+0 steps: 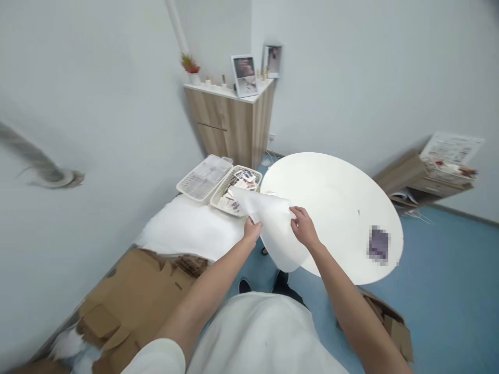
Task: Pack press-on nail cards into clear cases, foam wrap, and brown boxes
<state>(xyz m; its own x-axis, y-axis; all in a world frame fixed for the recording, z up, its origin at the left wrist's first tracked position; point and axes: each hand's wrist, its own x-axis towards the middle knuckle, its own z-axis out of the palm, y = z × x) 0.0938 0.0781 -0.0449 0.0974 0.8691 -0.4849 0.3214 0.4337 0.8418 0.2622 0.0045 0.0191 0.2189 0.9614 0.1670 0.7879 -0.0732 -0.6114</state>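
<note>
A thin white sheet (278,223), soft like packing foam, hangs between my hands at the left edge of the round white table (335,192). My left hand (252,231) is closed on its left side, thumb on top. At its right side my right hand (304,225) pinches the edge between thumb and fingers. The sheet's upper corner reaches over a white basket (216,201) holding printed cards and small packets (238,189). Similar white sheets (191,223) lie in a pile left of my left hand. Whatever lies directly beneath the held sheet is hidden.
Beside the basket stands a second tray (205,179) with clear plastic boxes. Flattened cardboard (136,291) covers the lower left. A wooden cabinet (234,122) fills the corner. A blurred-out dark item (378,244) lies on the table's right side; an open carton (390,322) sits on the floor.
</note>
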